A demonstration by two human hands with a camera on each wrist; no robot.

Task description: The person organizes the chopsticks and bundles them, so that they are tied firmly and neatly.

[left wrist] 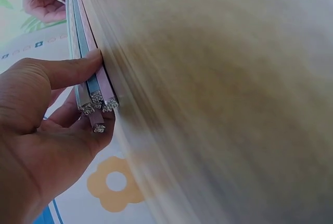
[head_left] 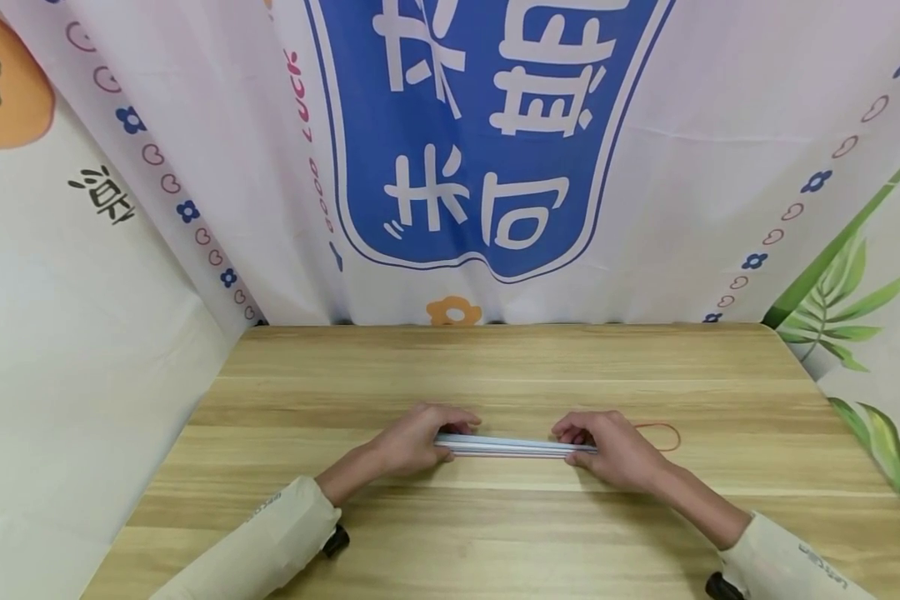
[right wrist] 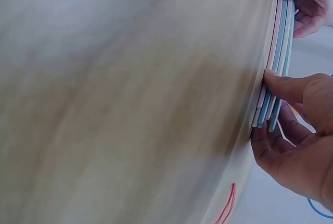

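Note:
A bundle of slim pastel chopsticks (head_left: 513,447) in pink, blue and beige lies sideways, close over the wooden table. My left hand (head_left: 420,437) grips one end of it, thumb on the near side and fingers behind. Silvery patterned tips of the chopsticks (left wrist: 99,99) stick out past that thumb in the left wrist view. At the other end my right hand (head_left: 618,446) pinches the bundle between thumb and fingers. Their plain, slightly uneven ends show beyond the right thumb in the right wrist view. A red rubber band (head_left: 678,437) lies just beyond the right hand.
The wooden table (head_left: 450,533) has its back edge against a white curtain (head_left: 690,250) with a blue printed panel. Printed cloth also hangs along the left and right sides. Both forearms wear pale sleeves (head_left: 270,533) with dark straps near the wrists.

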